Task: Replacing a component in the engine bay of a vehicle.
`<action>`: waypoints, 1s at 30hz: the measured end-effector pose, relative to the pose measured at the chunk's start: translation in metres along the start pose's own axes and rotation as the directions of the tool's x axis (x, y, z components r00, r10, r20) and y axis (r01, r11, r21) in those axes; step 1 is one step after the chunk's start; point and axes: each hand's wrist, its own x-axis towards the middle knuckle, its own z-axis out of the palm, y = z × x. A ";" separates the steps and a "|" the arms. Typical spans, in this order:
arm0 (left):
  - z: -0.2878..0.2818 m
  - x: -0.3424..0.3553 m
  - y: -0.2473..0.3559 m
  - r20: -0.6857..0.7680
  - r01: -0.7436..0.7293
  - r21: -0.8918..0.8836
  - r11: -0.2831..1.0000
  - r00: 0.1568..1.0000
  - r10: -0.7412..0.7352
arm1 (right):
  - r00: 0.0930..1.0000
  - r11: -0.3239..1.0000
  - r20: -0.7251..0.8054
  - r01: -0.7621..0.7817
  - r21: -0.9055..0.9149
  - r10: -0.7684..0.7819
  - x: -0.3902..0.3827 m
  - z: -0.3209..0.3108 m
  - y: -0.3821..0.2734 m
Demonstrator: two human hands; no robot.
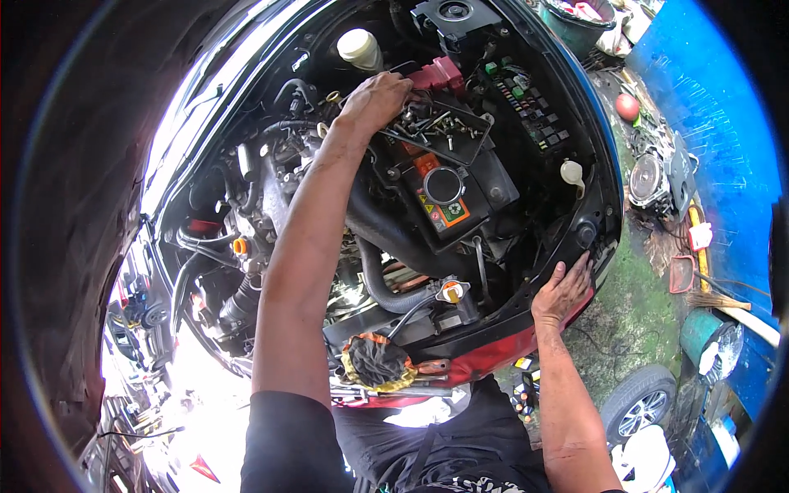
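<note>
My left hand reaches deep into the engine bay of a car. Its fingers are curled together, and their tips are hidden, so what they grip cannot be made out. Right beside it are a red plastic terminal cover and a dark tray of loose bolts, which sits on top of the car battery. On the battery also lies a round metal-rimmed ring or lid. My right hand rests flat on the front corner of the car body, fingers stretched out, holding nothing.
A fuse box with its fuses bare lies right of the battery. Nearer are the radiator cap, a dark cloth with an orange-yellow edge and some hand tools. A wheel and a blue panel stand at the right.
</note>
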 end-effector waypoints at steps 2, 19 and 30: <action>0.002 -0.001 -0.001 -0.076 -0.066 0.044 0.997 0.995 0.069 | 1.000 1.000 0.015 -0.009 0.022 0.009 -0.001 0.000 -0.003; 0.011 0.007 0.014 -0.209 0.034 0.112 0.993 0.978 -0.010 | 0.999 1.000 0.031 -0.030 -0.003 0.030 0.000 0.000 0.002; 0.013 0.002 0.036 -0.217 0.060 0.073 0.996 0.975 -0.043 | 0.997 0.999 0.062 -0.046 0.017 0.045 0.000 -0.004 -0.002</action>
